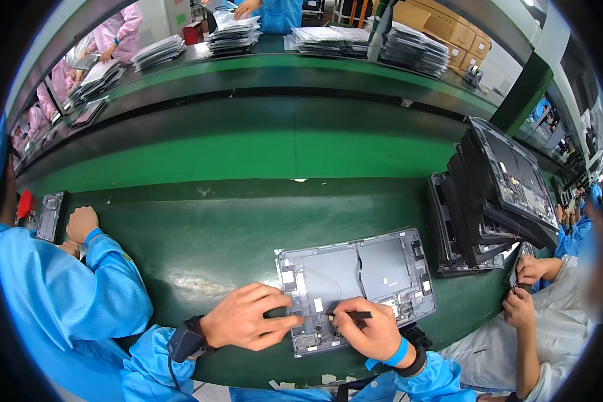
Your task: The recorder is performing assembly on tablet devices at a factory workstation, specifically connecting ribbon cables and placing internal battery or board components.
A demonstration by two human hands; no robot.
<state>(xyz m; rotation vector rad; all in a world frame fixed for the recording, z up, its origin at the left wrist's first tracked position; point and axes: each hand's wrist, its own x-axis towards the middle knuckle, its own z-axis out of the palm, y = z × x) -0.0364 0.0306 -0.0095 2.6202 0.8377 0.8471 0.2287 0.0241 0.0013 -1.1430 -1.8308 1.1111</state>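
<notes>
The left hand [248, 316] is pressing spread fingers on the near-left edge of the grey rectangular metal device chassis [355, 281]; the right hand [372, 328] is pinching a thin black tool [352, 314] there.

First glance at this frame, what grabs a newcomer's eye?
Front and centre, an opened grey device chassis lies flat on the green bench, with the left hand pressing its near edge and the right hand working a thin black tool over it. To the right, a leaning stack of dark chassis stands out; paper piles line the far ledge.
</notes>
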